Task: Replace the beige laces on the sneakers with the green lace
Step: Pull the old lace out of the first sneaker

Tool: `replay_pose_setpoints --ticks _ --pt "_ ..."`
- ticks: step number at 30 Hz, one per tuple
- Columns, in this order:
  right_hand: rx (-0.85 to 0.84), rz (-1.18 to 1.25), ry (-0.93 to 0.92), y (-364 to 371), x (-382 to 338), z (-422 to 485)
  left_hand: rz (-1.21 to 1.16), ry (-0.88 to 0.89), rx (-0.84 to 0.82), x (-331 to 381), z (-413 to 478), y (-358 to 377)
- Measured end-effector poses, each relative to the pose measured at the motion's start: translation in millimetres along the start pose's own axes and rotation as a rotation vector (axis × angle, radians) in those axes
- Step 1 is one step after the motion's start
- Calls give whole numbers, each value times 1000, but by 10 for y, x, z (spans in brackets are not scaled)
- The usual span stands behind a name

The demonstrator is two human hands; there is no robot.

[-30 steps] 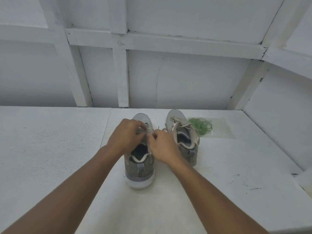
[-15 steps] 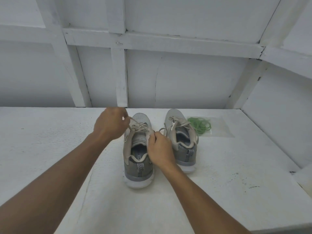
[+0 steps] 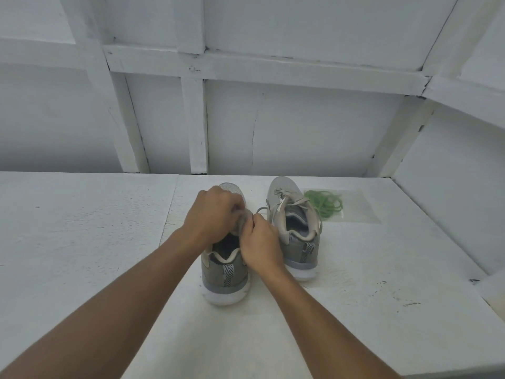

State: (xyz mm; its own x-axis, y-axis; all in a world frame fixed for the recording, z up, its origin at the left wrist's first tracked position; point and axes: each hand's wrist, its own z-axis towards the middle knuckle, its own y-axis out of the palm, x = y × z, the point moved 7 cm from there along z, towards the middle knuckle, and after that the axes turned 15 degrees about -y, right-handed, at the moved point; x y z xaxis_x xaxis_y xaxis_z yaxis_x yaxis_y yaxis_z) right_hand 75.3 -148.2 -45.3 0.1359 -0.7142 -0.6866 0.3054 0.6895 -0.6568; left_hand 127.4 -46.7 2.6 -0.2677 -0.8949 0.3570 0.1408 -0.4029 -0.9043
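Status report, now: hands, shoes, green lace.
Left hand and right hand both pinching at left sneaker laces. Right sneaker laced beige, untouched. Green lace coiled beside it. Nothing in the way.

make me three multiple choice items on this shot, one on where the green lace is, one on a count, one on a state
1. Where does the green lace lie?
A. inside the left sneaker
B. on the table beside the right sneaker
C. in the left hand

2. How many sneakers stand on the table?
A. one
B. two
C. three

3. What state is the right sneaker in?
A. laced in beige
B. laced in green
C. without any lace

Answers:
1 B, the lace sits coiled on the table right of that sneaker.
2 B, the left sneaker and the right one stand side by side.
3 A, beige lace crosses its top, while both hands, left and right, work at the left sneaker.
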Motion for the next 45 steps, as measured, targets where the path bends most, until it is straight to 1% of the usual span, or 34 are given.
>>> replay_pose_setpoints --ticks 5,13,18,23,25,28,29,31,33,34,37,40,43,45 --pt "13 -17 -8 9 -9 2 -68 -18 102 -174 83 -248" --pt "-7 -11 13 22 20 5 -224 -252 287 -652 222 -682" --pt "-12 -9 24 28 43 2 -273 -342 400 -865 213 -858" --pt "-6 -3 16 32 33 2 -253 -386 363 -937 113 -820" --pt "-7 4 19 31 35 4 -218 -367 274 -906 62 -664" --pt "1 19 25 28 47 4 -126 -310 86 -865 -14 -336" --pt "3 22 23 28 52 7 -103 -304 54 -864 -42 -260" --pt "-7 26 29 34 60 10 -122 -313 71 -851 -97 -208" --pt "-29 30 37 35 60 21 -206 -317 132 -769 -143 -242" --pt "-44 29 38 37 59 31 -249 -312 137 -707 -166 -248" --pt "-109 3 32 22 38 71 -334 -318 73 -573 -240 -150" --pt "-171 -34 32 2 19 121 -377 -364 60 -596 -299 -22" --pt "-171 -73 18 -49 -38 192 -438 -401 79 -618 -347 31" --pt "-155 -89 -46 -86 -131 250 -456 -411 94 -609 -368 40"
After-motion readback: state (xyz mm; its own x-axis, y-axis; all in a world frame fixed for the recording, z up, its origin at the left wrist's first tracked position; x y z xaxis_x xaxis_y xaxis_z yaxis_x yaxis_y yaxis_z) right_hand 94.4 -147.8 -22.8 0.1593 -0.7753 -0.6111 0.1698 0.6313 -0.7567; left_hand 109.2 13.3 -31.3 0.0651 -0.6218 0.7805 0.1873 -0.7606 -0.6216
